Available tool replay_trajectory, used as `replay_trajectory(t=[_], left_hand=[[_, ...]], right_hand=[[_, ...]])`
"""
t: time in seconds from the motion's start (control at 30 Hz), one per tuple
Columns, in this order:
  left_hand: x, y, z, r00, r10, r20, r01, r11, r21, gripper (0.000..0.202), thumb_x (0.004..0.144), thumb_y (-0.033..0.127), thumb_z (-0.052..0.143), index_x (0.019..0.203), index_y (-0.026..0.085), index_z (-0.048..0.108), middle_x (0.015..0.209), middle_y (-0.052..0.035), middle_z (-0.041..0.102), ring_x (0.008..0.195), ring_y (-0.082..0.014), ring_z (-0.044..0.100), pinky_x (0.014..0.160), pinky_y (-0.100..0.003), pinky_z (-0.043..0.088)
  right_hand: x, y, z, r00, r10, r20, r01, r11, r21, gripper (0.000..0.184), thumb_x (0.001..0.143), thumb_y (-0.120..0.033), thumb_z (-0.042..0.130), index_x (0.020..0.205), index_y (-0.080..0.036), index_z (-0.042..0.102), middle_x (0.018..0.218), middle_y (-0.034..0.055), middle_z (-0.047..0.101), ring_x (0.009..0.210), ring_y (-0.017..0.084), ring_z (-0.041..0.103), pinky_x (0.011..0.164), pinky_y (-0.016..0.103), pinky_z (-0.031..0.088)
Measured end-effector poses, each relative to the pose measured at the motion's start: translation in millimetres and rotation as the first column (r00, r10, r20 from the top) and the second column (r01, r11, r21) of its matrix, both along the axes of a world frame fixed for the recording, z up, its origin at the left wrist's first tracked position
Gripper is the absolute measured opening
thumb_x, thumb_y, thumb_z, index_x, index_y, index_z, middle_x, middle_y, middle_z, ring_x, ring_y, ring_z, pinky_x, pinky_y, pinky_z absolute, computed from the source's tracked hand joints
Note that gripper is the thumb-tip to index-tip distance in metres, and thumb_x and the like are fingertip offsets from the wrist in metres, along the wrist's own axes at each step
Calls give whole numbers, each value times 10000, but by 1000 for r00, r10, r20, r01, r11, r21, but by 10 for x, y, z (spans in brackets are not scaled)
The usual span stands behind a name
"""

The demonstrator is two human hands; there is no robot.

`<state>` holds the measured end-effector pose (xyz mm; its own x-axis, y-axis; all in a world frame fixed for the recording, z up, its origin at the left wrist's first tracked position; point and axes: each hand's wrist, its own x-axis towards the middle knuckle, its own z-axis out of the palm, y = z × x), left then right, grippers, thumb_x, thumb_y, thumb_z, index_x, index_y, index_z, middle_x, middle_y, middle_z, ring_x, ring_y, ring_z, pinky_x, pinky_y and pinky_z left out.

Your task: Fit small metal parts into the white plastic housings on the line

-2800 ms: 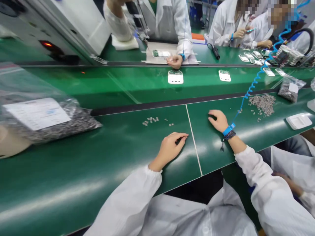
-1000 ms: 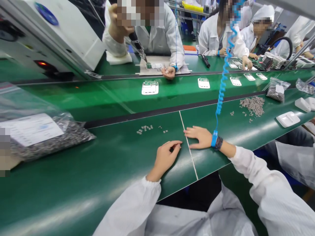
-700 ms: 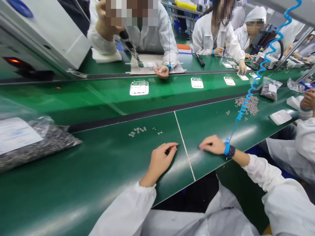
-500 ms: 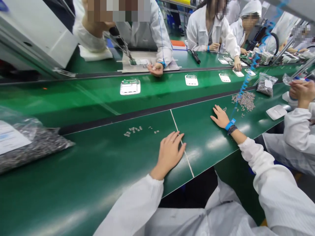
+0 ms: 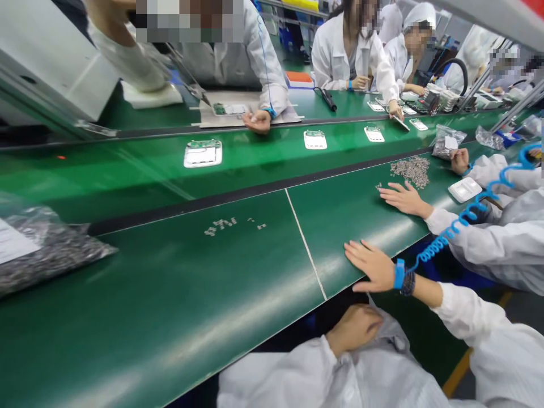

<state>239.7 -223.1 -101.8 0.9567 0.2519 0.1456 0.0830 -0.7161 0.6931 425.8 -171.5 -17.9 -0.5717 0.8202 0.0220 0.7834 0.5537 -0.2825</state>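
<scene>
My right hand (image 5: 374, 267), with a blue wrist strap and a dark beaded bracelet, is at the front edge of the green table (image 5: 238, 283). Its fingers are stretched out and hold nothing. Below the edge, my left hand (image 5: 356, 326) lies over my lap against the white coat; its fingers are turned under and blurred, so their state is unclear. Several small metal-looking pieces (image 5: 221, 225) lie loose on the table to the left of a white line (image 5: 306, 245). A larger pile of similar small parts (image 5: 411, 170) lies farther right.
A neighbour's hand (image 5: 403, 199) reaches beside the pile. A coiled blue cord (image 5: 463, 218) runs from my strap. Bags of parts lie at left (image 5: 55, 249) and right (image 5: 448, 140). White housings (image 5: 203, 154) sit on the belt; co-workers work across it.
My left hand has left the tabletop and dropped to my lap. My right hand has drawn back to the table edge. A neighbour's hand now reaches to the pile.
</scene>
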Motion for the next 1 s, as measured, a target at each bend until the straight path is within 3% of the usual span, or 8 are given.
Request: replay_trajectory(t=[0.07, 0.13, 0.2, 0.27, 0.33, 0.5, 0.7, 1.0], left_hand=[[-165, 23, -239, 978, 206, 32, -204, 978, -44, 310, 960, 207, 456, 1068, 241, 745, 1083, -51, 763, 1087, -208, 699, 1006, -343, 538], [-354, 103, -424, 890, 456, -4, -455, 887, -79, 377, 964, 187, 410, 1170, 227, 723, 1195, -73, 742, 1135, -215, 688, 1030, -355, 536], [-508, 194, -541, 767, 619, -171, -633, 773, -44, 405, 978, 208, 399, 1260, 232, 688, 1244, -75, 726, 1146, -223, 687, 1035, -358, 536], [-590, 261, -599, 634, 686, -357, -719, 693, 56, 411, 983, 238, 423, 1326, 227, 649, 1282, -92, 706, 1187, -251, 667, 1056, -376, 517], [-595, 283, -626, 550, 700, -455, -735, 665, 134, 438, 976, 247, 451, 1386, 211, 599, 1335, -119, 670, 1267, -278, 616, 1086, -395, 484], [-490, 188, -709, 540, 656, -527, -702, 696, 148, 491, 990, 262, 428, 1461, 148, 502, 1336, -171, 652, 1272, -282, 600, 1071, -391, 464], [-585, 123, -785, 526, 586, -617, -642, 749, 164, 504, 971, 311, 466, 1445, 144, 505, 1347, -165, 640, 1266, -296, 591, 1071, -394, 444], [-767, 150, -852, 456, 572, -682, -686, 714, 140, 525, 972, 365, 466, 1465, 186, 480, 1424, -146, 588, 1343, -299, 531, 1082, -391, 432]], right_hand=[[-47, -438, -34, 997, -11, -74, 5, 997, -81, 884, 940, -698, 496, 1551, -66, 404, 1600, 231, 373, 1521, 356, 313, 1241, 578, 240], [-67, -840, -123, 987, -73, -142, 38, 972, -230, 656, 971, -604, 509, 1436, -148, 584, 1446, 175, 592, 1380, 310, 531, 1159, 482, 402], [-80, -1186, -267, 975, -164, -152, 89, 908, -410, 387, 1008, -432, 494, 1216, -220, 743, 1133, 86, 772, 1075, 225, 721, 951, 327, 532], [-101, -1454, -431, 955, -271, -120, 178, 849, -497, 302, 992, -285, 501, 1042, -243, 796, 960, 38, 797, 892, 179, 749, 809, 252, 528], [-138, -1637, -557, 914, -392, -101, 295, 816, -497, 250, 961, -246, 553, 963, -239, 802, 909, 25, 796, 834, 167, 744, 760, 234, 503], [-278, -1838, -555, 840, -534, -93, 456, 789, -412, 309, 970, -314, 592, 733, -200, 755, 668, 16, 734, 640, 148, 686, 664, 238, 464], [-288, -1893, -411, 800, -524, -291, 423, 837, -346, 268, 953, -216, 538, 1054, -235, 786, 1054, 33, 792, 990, 184, 744, 905, 284, 543], [-104, -1498, -258, 820, -445, -360, 402, 895, -193, 243, 946, -237, 572, 1059, -235, 787, 1056, 32, 789, 900, 189, 750, 865, 314, 580]])
